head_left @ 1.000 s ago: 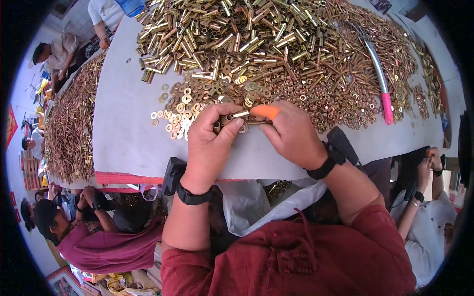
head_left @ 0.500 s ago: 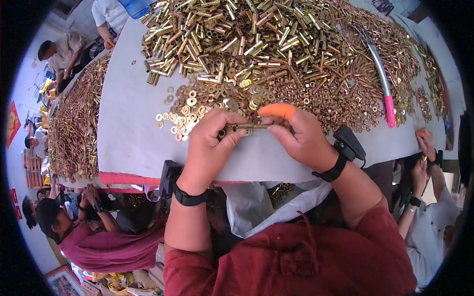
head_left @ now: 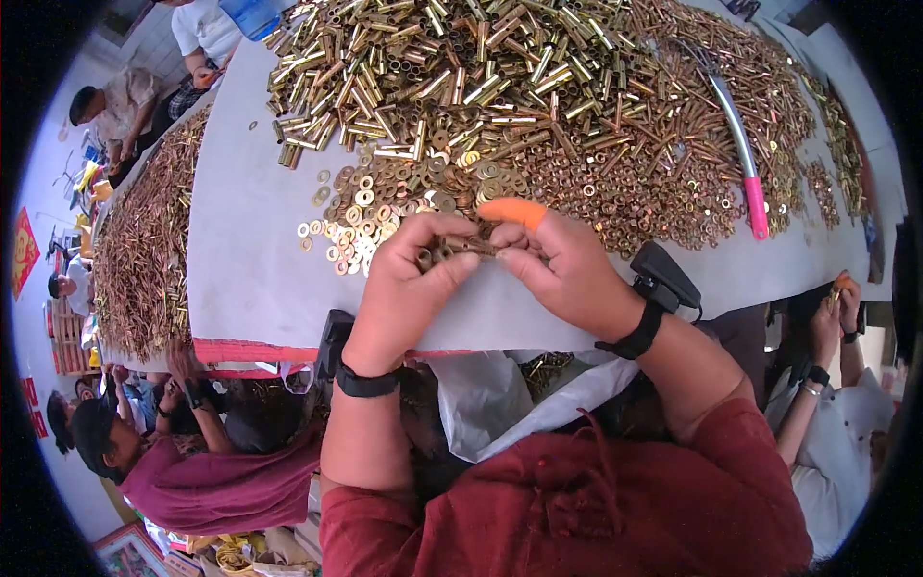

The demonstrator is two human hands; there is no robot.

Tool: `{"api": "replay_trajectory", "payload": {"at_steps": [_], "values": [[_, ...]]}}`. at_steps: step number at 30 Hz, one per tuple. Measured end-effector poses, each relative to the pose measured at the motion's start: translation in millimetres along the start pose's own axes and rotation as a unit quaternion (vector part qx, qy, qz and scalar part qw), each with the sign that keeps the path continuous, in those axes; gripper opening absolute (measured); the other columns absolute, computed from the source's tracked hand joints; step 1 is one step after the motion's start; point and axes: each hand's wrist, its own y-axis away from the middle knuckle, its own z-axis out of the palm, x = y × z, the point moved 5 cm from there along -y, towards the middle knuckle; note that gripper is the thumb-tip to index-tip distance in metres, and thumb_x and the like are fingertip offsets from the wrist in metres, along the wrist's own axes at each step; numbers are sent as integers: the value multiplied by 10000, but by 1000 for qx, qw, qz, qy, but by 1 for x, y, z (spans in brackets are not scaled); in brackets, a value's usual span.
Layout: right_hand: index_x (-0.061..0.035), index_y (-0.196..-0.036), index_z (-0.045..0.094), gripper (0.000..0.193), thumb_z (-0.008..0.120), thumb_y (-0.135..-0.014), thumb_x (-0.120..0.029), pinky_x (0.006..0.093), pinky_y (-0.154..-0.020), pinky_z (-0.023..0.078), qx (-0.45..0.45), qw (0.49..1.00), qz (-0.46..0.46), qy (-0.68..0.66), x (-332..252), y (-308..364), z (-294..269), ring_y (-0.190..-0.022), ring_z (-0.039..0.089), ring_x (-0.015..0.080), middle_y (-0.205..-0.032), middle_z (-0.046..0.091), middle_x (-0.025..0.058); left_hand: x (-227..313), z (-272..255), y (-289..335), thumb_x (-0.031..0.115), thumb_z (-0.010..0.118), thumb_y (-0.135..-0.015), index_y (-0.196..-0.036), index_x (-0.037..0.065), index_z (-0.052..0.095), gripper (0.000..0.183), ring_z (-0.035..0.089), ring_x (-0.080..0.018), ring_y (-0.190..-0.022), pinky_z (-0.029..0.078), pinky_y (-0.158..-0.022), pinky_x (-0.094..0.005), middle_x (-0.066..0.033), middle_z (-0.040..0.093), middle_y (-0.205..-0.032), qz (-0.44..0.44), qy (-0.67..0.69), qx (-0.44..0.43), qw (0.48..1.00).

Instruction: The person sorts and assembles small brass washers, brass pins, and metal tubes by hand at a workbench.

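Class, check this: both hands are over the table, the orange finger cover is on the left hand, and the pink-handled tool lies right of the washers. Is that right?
Not quite: the orange finger cover is on the right hand, not the left hand, as the head view shows. Both hands are over the table, and the pink-handled tool lies right of the washers.

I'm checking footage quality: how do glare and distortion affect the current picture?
Head view: light glints off washers and brass-coloured tubes; head view: fisheye distortion bows the table along its left edge, corners go black; head view: small parts between the fingers are hard to make out.
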Motion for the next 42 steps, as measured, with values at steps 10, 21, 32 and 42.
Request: {"api": "replay_trajectory", "payload": {"at_steps": [10,21,32,42], "values": [[-79,-1355,491,526,632,-849,-101,390,-746,506,-25,985,-100,142,-47,-1,-1,-863,642,338,-1037,627,179,-10,16,0,206,592,-980,-1118,28,595,226,430,-39,-541,316,-467,-178,-7,630,-883,-122,382,51,915],[-91,-935,645,122,626,-830,-149,410,-628,503,33,920,-179,347,-26,-9,14,-763,619,288,-853,579,90,-11,-15,3,235,514,-1012,-1045,82,547,160,400,-63,-509,290,-436,-192,-41,593,-820,-80,360,172,914],[-58,-916,632,107,641,-848,-140,388,-642,508,131,936,-141,295,-6,-12,-26,-758,637,283,-822,627,108,-9,10,5,122,645,-927,-1061,13,630,173,531,-72,-724,448,-670,-223,-13,629,-840,-76,31,86,993],[-42,-1023,660,141,627,-892,-81,250,-646,499,87,995,-6,-51,16,-18,-35,-723,614,89,-837,668,20,-1,23,-6,85,667,-880,-1025,6,641,167,617,-174,-769,488,-719,-287,-112,671,-860,17,-98,99,990]]}}
